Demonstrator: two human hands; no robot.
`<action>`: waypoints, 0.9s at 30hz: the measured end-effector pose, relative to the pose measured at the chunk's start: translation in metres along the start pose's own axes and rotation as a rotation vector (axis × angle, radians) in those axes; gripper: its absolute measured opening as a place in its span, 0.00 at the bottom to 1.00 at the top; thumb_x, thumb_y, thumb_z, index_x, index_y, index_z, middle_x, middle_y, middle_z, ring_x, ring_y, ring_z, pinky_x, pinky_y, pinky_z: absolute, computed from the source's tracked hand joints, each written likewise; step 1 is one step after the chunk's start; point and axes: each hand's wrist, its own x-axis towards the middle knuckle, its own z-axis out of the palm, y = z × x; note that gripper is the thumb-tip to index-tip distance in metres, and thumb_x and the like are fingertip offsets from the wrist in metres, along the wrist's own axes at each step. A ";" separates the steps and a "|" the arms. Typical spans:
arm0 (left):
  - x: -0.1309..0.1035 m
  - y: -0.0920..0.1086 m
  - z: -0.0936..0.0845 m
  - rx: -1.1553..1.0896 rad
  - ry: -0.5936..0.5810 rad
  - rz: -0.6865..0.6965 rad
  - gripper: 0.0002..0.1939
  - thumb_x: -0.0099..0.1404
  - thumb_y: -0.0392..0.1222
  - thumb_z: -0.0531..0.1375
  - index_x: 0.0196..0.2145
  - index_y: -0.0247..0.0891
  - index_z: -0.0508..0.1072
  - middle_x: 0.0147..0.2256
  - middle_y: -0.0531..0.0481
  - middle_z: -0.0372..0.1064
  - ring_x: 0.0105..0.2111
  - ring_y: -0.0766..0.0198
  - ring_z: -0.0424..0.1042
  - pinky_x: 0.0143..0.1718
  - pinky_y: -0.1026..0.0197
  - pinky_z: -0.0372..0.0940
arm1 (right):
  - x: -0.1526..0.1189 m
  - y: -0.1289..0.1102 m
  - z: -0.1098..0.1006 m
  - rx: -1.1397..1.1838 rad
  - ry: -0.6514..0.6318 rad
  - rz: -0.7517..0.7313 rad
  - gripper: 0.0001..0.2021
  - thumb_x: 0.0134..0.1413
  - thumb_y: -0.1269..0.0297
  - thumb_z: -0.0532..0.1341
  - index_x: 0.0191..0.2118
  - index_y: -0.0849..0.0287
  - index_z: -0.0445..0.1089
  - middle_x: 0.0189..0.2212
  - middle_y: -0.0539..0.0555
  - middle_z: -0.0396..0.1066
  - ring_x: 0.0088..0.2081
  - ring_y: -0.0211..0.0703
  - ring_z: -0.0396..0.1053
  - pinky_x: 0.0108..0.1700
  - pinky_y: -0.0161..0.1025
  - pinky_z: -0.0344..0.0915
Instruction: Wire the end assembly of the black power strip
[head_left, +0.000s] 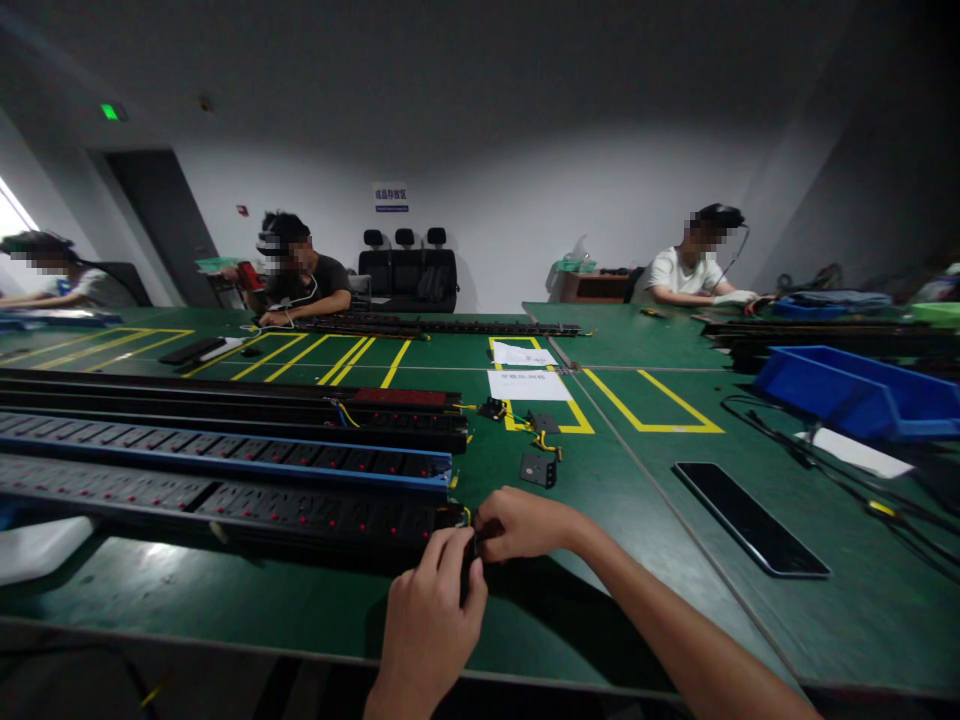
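Note:
A long black power strip (pixel 300 505) with red-dotted sockets lies across the left of the table, nearest me. My left hand (pixel 431 610) curls its fingers around the right end of this strip from the front. Against the same end, my right hand (pixel 525 525) is closed in a pinch; the small dark part between its fingers is mostly hidden. A yellow-green wire shows at the strip's end, just above the fingertips. Behind lies a power strip with blue edges (pixel 247 450). Black end plates (pixel 538 470) with short yellow wires rest beyond my right hand.
A phone (pixel 750 518) lies at right, with a blue bin (pixel 855 395) and black cables (pixel 780 435) beyond. Paper sheets (pixel 529 385) sit inside yellow tape lines. More black strips (pixel 225 400) lie farther back. Several people work across the green table (pixel 622 500).

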 end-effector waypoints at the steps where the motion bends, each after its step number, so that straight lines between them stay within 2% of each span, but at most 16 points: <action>1: 0.000 0.000 0.000 0.000 0.002 0.002 0.14 0.69 0.40 0.52 0.50 0.41 0.70 0.44 0.46 0.75 0.34 0.61 0.78 0.30 0.62 0.73 | 0.000 0.000 0.000 0.002 -0.001 0.001 0.05 0.48 0.68 0.64 0.29 0.64 0.76 0.19 0.45 0.64 0.22 0.31 0.58 0.25 0.29 0.52; 27: 0.001 0.001 -0.001 -0.005 0.000 -0.002 0.14 0.68 0.39 0.53 0.49 0.40 0.70 0.44 0.45 0.75 0.34 0.60 0.78 0.29 0.62 0.72 | 0.000 -0.002 -0.001 0.018 0.000 -0.005 0.05 0.48 0.68 0.64 0.28 0.65 0.76 0.19 0.45 0.64 0.22 0.30 0.57 0.25 0.29 0.51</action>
